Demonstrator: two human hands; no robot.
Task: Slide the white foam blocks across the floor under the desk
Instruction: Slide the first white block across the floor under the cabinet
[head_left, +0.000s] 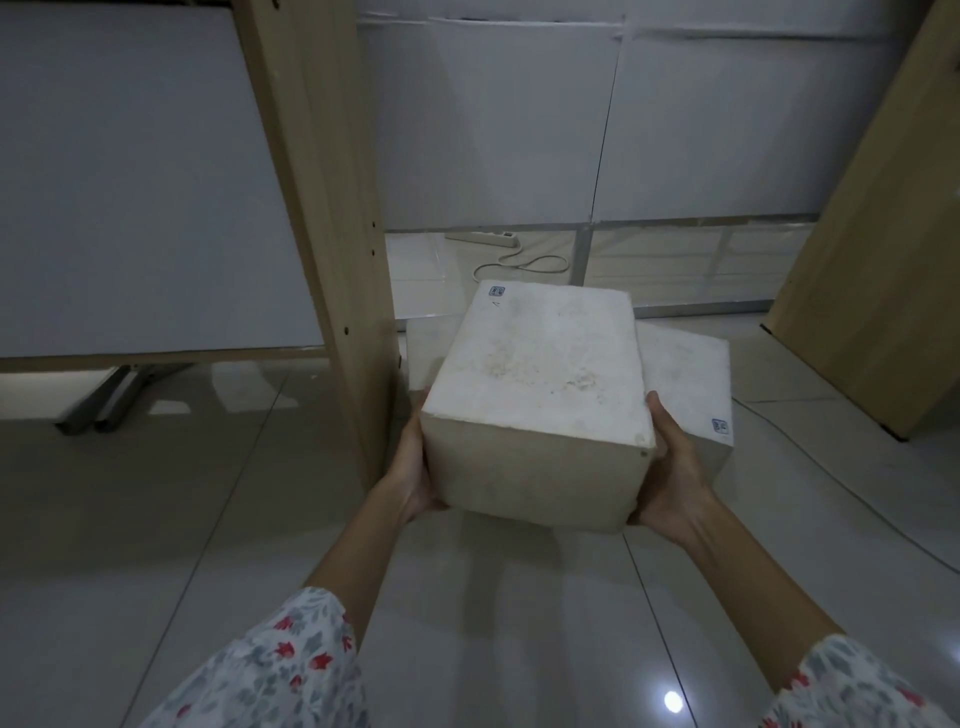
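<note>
I have the near block (540, 384) between both hands, just right of the left desk panel (332, 234). My left hand (415, 467) presses its left side, fingers hidden behind the foam; my right hand (670, 467) grasps the right side, thumb up along the edge. I cannot tell whether its underside touches the tile floor (156, 519). A second block (691, 379) lies just behind it to the right, a third (426, 348) to the far left. A power strip (483, 238) and its cord lie farther back by the wall.
</note>
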